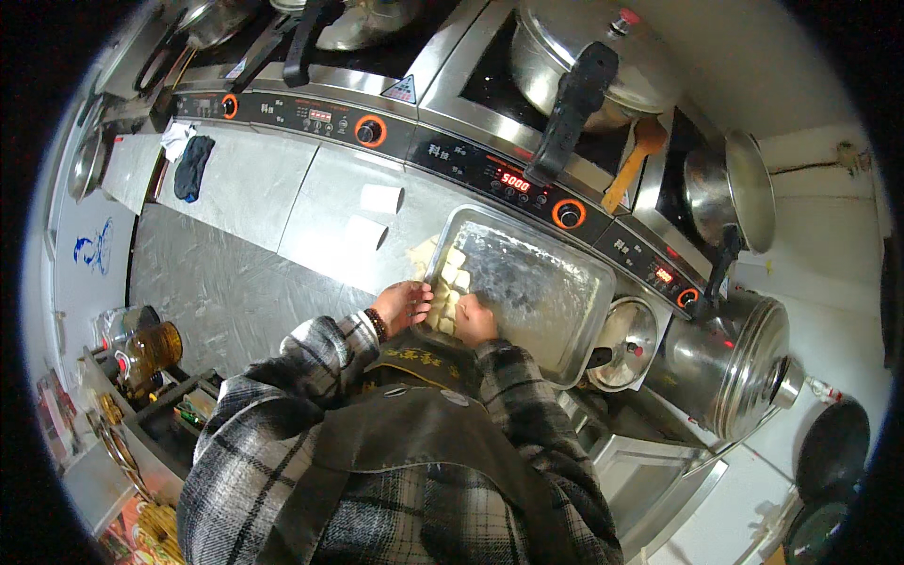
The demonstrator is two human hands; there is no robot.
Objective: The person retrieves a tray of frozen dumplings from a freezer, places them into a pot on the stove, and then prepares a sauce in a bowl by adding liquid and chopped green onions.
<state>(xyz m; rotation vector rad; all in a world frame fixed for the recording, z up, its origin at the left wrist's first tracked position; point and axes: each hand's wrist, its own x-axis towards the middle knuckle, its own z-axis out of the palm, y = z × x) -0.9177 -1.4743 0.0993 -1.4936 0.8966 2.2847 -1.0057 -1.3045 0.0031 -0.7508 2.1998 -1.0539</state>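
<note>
A shallow rectangular tray (530,282) with a pale rim lies on the counter in front of me. Along its left side sit several whitish, roughly square pieces (452,279) of what could be dough. More pale bits (421,252) show beside the tray's left edge. My left hand (404,305), with a beaded bracelet at the wrist, is at the tray's near left edge, fingers apart and loosely bent. Inside the near left part of the tray, my right hand (475,320) has its fingers curled in beside the pieces. Whether anything is within those fingers is hidden.
Two white cups (382,199) lie on the counter, near a dark cloth item (193,168). Behind runs a row of induction cookers (487,169) with a pressure cooker (600,63) and wooden spatula (635,159). At right are a round lid (625,346) and tall steel pot (720,367).
</note>
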